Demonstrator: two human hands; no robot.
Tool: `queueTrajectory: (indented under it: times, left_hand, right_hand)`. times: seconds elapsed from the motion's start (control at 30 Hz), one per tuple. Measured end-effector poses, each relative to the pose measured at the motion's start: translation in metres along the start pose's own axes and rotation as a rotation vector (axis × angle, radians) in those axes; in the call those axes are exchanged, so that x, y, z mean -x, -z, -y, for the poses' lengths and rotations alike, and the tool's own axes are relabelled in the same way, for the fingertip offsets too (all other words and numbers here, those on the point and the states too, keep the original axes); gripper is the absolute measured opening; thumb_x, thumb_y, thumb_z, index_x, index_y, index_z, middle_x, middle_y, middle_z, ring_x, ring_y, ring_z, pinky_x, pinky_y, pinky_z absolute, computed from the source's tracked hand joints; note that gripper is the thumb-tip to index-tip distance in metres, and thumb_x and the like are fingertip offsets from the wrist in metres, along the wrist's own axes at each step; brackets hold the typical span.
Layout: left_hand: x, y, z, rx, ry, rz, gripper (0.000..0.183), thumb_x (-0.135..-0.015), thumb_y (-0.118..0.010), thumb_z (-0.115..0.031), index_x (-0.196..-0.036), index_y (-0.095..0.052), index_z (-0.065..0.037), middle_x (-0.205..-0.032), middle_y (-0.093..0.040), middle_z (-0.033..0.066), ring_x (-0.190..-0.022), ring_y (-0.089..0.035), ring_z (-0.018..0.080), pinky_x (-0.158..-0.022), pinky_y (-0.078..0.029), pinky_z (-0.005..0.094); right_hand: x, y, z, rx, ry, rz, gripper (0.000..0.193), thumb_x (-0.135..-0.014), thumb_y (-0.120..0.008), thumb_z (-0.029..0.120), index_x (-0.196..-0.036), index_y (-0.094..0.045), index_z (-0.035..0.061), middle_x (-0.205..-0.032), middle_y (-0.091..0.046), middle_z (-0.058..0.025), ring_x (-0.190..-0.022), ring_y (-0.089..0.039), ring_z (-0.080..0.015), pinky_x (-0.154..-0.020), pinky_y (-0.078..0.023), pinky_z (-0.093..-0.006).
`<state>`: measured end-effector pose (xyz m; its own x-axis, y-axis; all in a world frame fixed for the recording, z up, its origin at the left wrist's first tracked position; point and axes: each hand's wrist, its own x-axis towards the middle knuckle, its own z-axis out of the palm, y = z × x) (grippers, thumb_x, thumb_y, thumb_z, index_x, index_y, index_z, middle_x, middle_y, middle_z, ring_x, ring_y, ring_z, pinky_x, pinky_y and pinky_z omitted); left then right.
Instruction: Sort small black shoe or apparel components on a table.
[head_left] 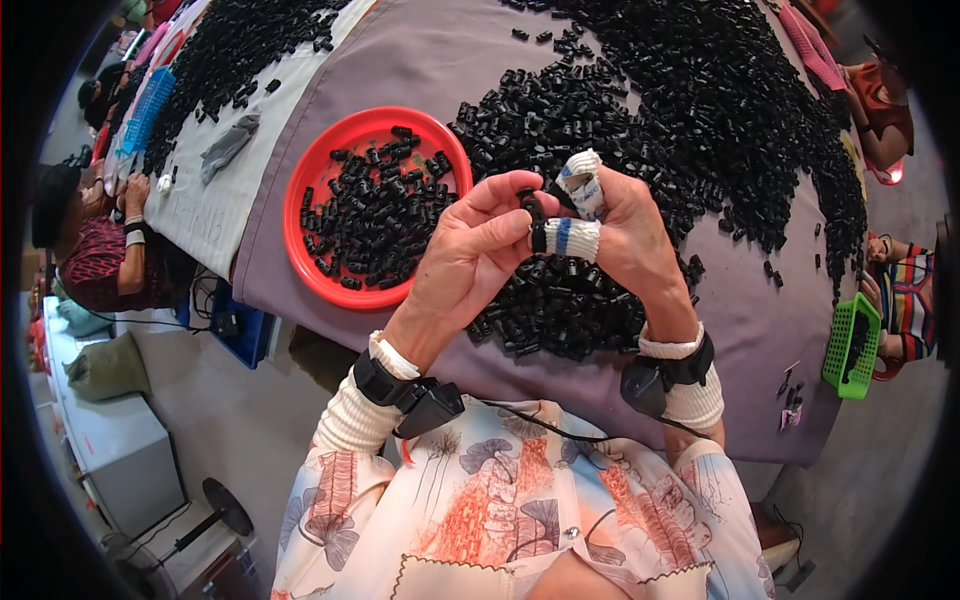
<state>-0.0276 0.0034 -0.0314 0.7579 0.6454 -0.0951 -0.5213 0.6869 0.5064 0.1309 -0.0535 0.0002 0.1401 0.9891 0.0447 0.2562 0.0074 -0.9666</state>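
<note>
My left hand [465,240] is closed, pinching a small black plastic part [531,205] between thumb and fingers. My right hand [635,225] meets it from the other side with bent fingers; its thumb and a finger wear white knitted finger covers [570,238] with blue marks. The thumb's tip presses at the black part, whose lower end is partly hidden. Both hands are above a heap of similar black parts [545,310] on a mauve cloth [345,75]. Left of my hands, a round red tray [294,215] holds many more such parts.
The black heap [700,80] spreads across the far table. A green basket [836,345] sits at the right edge, a grey cloth piece [230,148] on the left table. Co-workers [105,240] sit left and right. Black wrist devices [660,385] with a cable are strapped to my forearms.
</note>
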Motion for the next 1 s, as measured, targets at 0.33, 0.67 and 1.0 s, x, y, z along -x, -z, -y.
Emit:
queueTrajectory:
  times: [0.33, 0.67, 1.0]
  left_hand:
    - [0.012, 0.027, -0.027, 0.003, -0.124, -0.086, 0.026, -0.088, -0.051, -0.006, -0.114, -0.051, -0.004, -0.094, -0.059, 0.0101, -0.075, -0.056, 0.0143, -0.071, -0.048, 0.033]
    - [0.025, 0.074, -0.07, -0.537, -0.251, -0.476, 0.026, -0.09, -0.053, -0.018, -0.112, -0.054, -0.005, -0.078, -0.054, 0.0012, -0.061, -0.05, 0.007, -0.056, -0.044, 0.0241]
    - [0.02, 0.063, -0.065, -1.319, -0.273, -0.632, 0.029, -0.084, -0.063, -0.021, -0.107, -0.057, -0.005, -0.07, -0.051, -0.0044, -0.06, -0.045, 0.0008, -0.049, -0.037, 0.0157]
  right_hand:
    - [0.006, 0.023, -0.011, -0.138, -0.137, -0.155, 0.02, -0.072, -0.072, 0.018, -0.078, -0.058, 0.005, -0.058, -0.046, 0.0072, -0.048, -0.038, -0.0009, -0.041, -0.03, -0.0184]
    - [0.023, 0.048, -0.037, -0.189, -0.168, -0.23, 0.011, -0.079, -0.065, 0.014, -0.076, -0.057, 0.0063, -0.053, -0.044, 0.0057, -0.04, -0.035, -0.0008, -0.036, -0.024, -0.0173]
    - [0.03, 0.055, -0.046, -0.209, -0.21, -0.224, 0.015, -0.076, -0.067, 0.015, -0.075, -0.054, 0.0089, -0.053, -0.042, 0.0066, -0.041, -0.035, -0.001, -0.037, -0.026, -0.017]
